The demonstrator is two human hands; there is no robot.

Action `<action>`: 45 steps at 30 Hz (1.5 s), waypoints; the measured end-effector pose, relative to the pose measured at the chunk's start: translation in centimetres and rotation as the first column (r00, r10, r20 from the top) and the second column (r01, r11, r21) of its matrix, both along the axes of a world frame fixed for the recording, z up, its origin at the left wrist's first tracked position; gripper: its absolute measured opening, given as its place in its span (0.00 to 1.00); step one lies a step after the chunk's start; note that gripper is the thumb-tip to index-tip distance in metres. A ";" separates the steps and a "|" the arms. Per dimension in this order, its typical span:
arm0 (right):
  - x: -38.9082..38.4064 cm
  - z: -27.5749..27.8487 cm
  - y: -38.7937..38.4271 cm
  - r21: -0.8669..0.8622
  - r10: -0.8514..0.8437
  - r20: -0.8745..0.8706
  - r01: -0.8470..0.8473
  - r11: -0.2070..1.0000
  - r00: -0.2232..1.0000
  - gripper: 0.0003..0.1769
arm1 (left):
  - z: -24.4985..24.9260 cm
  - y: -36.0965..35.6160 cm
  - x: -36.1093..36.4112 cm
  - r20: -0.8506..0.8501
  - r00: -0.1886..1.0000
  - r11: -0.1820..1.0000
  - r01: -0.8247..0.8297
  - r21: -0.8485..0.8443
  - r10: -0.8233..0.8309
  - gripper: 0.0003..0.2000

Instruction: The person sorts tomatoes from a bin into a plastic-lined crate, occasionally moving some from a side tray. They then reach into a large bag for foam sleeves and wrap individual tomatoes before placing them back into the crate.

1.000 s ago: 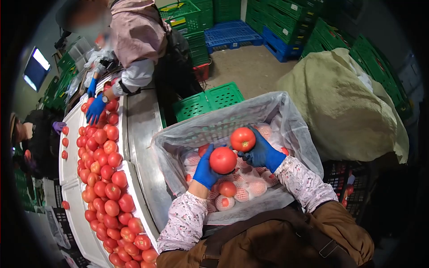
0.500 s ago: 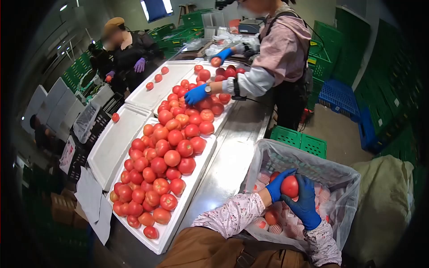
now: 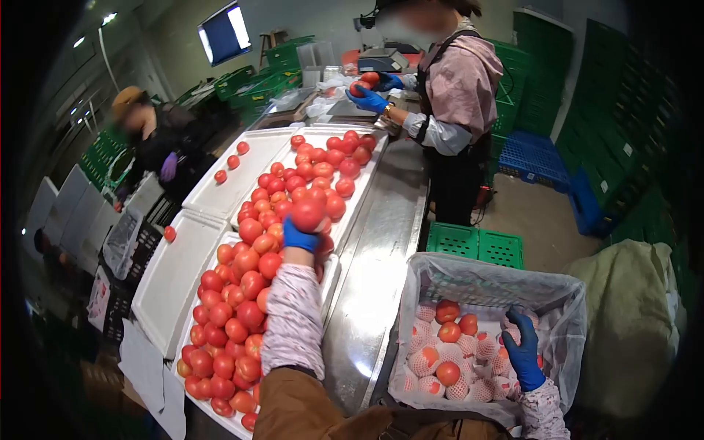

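Blue gloves cover both hands. The left hand (image 3: 301, 237) is stretched out over the white tray (image 3: 334, 268) full of red tomatoes, and its fingers are closed around one tomato (image 3: 306, 214), which sits on top of the hand, above the pile. The right hand (image 3: 523, 353) is low inside the plastic-lined crate (image 3: 484, 275), at its right side, touching the netted tomatoes (image 3: 422, 361) there. I cannot tell if this hand grips one or only rests on them.
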State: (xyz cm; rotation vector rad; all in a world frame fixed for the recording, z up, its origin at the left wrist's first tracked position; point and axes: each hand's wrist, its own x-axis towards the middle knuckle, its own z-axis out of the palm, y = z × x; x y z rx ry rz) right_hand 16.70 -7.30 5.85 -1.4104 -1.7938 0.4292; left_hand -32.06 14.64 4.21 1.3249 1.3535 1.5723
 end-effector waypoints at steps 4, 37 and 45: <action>1.8 -1.0 -1.1 -0.183 -0.116 -0.146 0.088 0.979 0.982 0.20 | -3.1 5.8 -8.6 -0.900 0.303 0.926 -0.309 0.217 0.312 0.10; -0.9 -5.5 6.3 -0.320 -0.725 -0.687 -0.876 0.361 -0.048 0.36 | 0.3 -16.5 30.8 0.469 0.781 0.758 0.580 -0.298 -0.413 0.21; 0.6 -4.3 4.1 -0.359 -0.677 -0.708 -0.928 0.100 0.201 0.39 | 0.2 -16.8 33.1 0.557 0.643 0.567 0.753 -0.333 -0.526 0.25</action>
